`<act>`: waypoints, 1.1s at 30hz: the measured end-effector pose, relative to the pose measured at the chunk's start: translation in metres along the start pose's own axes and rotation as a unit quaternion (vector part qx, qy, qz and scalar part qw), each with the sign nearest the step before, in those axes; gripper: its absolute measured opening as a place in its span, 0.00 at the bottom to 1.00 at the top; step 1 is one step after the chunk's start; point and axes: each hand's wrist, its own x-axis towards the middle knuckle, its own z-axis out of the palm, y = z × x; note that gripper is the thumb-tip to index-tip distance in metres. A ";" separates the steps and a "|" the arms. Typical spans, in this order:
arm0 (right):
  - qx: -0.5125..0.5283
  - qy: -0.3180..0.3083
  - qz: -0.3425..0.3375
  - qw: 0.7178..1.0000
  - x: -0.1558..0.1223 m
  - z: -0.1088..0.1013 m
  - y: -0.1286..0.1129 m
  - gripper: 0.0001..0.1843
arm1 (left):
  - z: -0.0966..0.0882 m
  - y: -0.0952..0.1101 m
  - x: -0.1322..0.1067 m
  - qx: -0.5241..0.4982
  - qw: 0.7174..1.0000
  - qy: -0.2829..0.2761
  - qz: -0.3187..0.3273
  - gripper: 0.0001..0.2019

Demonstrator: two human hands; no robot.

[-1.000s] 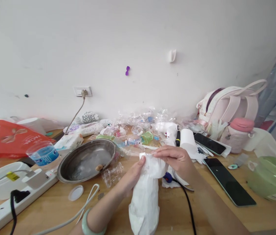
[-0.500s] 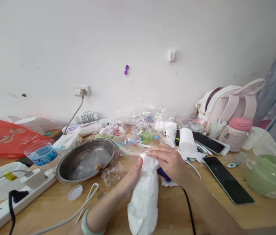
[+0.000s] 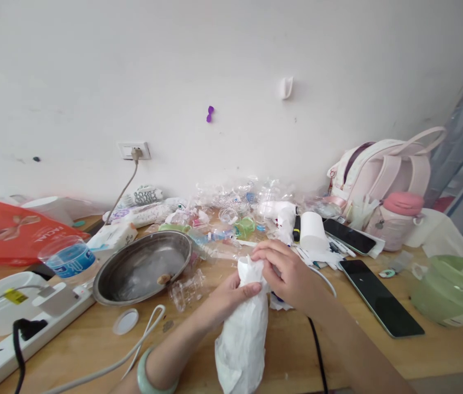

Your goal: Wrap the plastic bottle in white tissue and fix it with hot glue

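A bottle-shaped object (image 3: 242,339) covered in white, wrinkled paper stands near the table's front edge, its narrow top pointing away from me. My left hand (image 3: 231,298) is wrapped round it just below the top, the thumb lying across the front. At the rim, the fingers of my right hand (image 3: 280,271) are bent against the paper, touching a small loose edge. What lies under the paper is hidden. Partly behind my right hand, a dark blue thing on white tissue shows on the table.
Left stand a metal bowl (image 3: 143,268) of cloudy liquid, a cut plastic bottle piece (image 3: 69,258) and a power strip (image 3: 30,345). Right are a phone (image 3: 381,298), a paper roll (image 3: 312,231) and a green container (image 3: 452,290). Clear plastic scraps (image 3: 247,197) line the wall.
My left hand has slid down from the top, and its thumb now crosses the front. My right fingers have lifted and curled at the rim, uncovering the top.
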 end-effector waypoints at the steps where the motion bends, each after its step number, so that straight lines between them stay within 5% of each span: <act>1: 0.000 -0.012 -0.002 1.000 -0.001 -0.002 0.000 0.15 | 0.001 0.001 -0.001 0.001 1.000 -0.005 0.000 0.25; 7: 0.042 -0.065 0.003 0.997 -0.005 -0.009 -0.003 0.07 | 0.003 0.005 -0.003 -0.022 1.000 0.013 -0.002 0.25; 15: 0.111 -0.083 0.023 0.990 -0.005 -0.007 0.001 0.17 | 0.004 -0.002 -0.005 -0.073 0.997 -0.009 -0.012 0.23; 25: 0.215 0.032 0.111 0.970 -0.027 0.020 0.010 0.17 | 0.009 -0.002 -0.008 -0.175 0.984 -0.004 -0.024 0.18; 30: 0.213 0.125 0.149 0.957 -0.026 0.021 0.013 0.08 | 0.004 -0.006 -0.006 -0.185 0.982 0.004 -0.041 0.20; 33: 0.196 0.128 0.153 0.960 -0.022 0.016 0.012 0.09 | 0.003 -0.007 -0.005 -0.190 0.981 -0.004 -0.042 0.20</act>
